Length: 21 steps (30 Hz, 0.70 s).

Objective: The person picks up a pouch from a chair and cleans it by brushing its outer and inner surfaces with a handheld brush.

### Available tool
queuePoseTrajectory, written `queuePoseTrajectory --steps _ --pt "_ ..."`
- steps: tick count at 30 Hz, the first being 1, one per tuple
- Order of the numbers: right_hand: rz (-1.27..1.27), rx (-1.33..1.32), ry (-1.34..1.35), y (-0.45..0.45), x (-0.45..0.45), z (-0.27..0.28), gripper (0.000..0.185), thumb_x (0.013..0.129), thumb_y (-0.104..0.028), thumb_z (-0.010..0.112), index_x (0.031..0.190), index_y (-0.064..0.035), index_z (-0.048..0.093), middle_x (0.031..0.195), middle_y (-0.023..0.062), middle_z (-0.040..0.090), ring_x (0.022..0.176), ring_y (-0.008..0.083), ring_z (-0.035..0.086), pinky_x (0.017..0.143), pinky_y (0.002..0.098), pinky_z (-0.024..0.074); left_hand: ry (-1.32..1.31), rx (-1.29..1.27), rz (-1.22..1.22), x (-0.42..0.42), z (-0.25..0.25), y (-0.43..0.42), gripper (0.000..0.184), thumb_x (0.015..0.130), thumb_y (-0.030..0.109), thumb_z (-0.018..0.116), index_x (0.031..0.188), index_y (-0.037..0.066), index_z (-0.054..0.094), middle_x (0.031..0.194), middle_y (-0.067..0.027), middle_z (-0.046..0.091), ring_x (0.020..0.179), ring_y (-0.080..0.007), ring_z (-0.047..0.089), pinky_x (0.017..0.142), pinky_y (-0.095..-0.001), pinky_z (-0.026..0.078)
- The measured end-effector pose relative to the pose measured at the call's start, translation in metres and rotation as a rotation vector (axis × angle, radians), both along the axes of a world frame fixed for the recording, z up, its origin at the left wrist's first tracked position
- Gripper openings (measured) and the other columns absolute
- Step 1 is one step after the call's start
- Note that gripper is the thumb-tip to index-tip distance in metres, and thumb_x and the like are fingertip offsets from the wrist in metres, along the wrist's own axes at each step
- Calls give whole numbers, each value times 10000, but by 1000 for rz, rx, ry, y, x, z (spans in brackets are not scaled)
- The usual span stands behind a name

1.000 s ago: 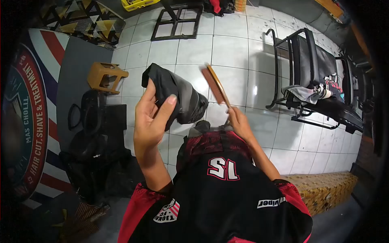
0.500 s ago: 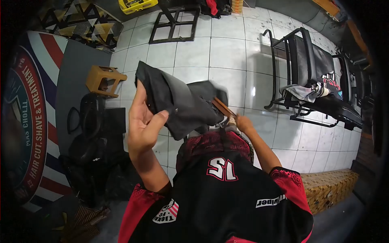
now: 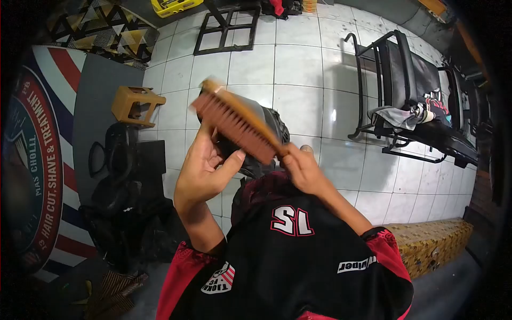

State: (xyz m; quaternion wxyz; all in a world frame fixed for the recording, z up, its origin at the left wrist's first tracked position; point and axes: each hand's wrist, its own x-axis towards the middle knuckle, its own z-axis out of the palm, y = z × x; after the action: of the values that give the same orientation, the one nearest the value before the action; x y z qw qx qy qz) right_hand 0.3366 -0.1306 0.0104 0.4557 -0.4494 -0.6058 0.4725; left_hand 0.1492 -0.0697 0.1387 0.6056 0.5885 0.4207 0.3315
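Observation:
My right hand [image 3: 306, 169] is closed round the handle of a brush [image 3: 240, 122] with a wooden back and reddish-brown bristles. The brush slants up and left, across the front of a dark grey cloth item [image 3: 269, 118], and hides much of it. My left hand [image 3: 205, 168] grips that dark item at its near left side, thumb toward the bristles. Whether the bristles touch the cloth cannot be made out.
A tan stool [image 3: 136, 105] and dark chair parts [image 3: 120, 154] are on the left, beside a barber sign [image 3: 48, 160]. A black metal frame [image 3: 226, 37] lies ahead. On the right are a black-framed chair [image 3: 397, 80] with cloths [image 3: 402, 117] and a patterned bench [image 3: 432, 245].
The brush has swung up and left from low beside the cloth item to in front of it. My right hand has moved left, and the cloth item is now largely covered.

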Motion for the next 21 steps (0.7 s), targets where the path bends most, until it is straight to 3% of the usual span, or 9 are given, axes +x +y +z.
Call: queuePoseTrajectory --steps 3,6,8,10,13,14,17,19,21 --pt "-82 11 -222 -2 -4 -43 121 897 -142 459 930 -26 445 694 258 532 659 432 532 555 463 399 -63 39 57 2 5 -2 780 770 -84 498 1393 -51 31 1299 -171 361 1150 -190 437 939 -288 377" --pt "-153 -341 -594 -2 12 -127 178 925 -225 416 918 -48 431 758 255 575 687 443 550 560 505 414 -222 97 129 -4 14 2 796 747 -73 497 1386 -70 22 1335 -186 320 1195 -227 403 976 -318 346" --pt "-166 -434 -814 -16 36 -191 284 928 -316 378 1024 -70 481 797 237 601 738 429 576 627 508 450 -230 139 125 -9 16 3 842 714 -50 498 1393 -52 0 1345 -192 307 1221 -262 384 1004 -348 312" --pt "-135 -573 -817 -34 61 -239 394 923 -336 370 878 12 548 794 289 589 778 462 563 698 542 429 -305 130 99 -10 14 5 854 716 -63 496 1399 -31 -16 1338 -187 315 1215 -254 386 996 -344 321" --pt "39 -604 -880 -40 75 -226 467 915 -374 357 851 31 582 841 302 588 817 477 556 736 548 423 -317 96 49 -8 15 6 876 729 -90 492 1407 11 -54 1315 -178 338 1191 -237 402 975 -331 340" --pt "-34 -651 -857 -43 74 -248 450 923 -357 360 846 31 574 851 302 588 835 486 543 726 526 427 -255 66 40 -7 15 4 887 740 -103 490 1409 31 -77 1299 -175 353 1172 -226 416 963 -322 351" --pt "-246 -490 -595 -17 47 -183 395 931 -302 344 923 24 567 749 217 611 731 394 597 672 451 455 -122 4 44 -2 7 6 889 764 -116 489 1405 42 -106 1265 -167 381 1128 -204 444 938 -305 370" --pt "-259 -445 -148 1 24 -91 371 944 -291 337 865 18 526 681 198 572 632 356 566 596 418 431 -73 -13 55 2 6 8 866 785 -105 480 1406 47 -104 1252 -173 392 1108 -197 457 932 -300 375" --pt "-146 -370 121 5 8 -28 295 950 -277 378 879 -6 471 594 54 423 537 123 395 494 287 364 -19 -82 85 3 4 11 840 799 -101 462 1407 44 -100 1263 -169 380 1114 -192 450 920 -297 385"
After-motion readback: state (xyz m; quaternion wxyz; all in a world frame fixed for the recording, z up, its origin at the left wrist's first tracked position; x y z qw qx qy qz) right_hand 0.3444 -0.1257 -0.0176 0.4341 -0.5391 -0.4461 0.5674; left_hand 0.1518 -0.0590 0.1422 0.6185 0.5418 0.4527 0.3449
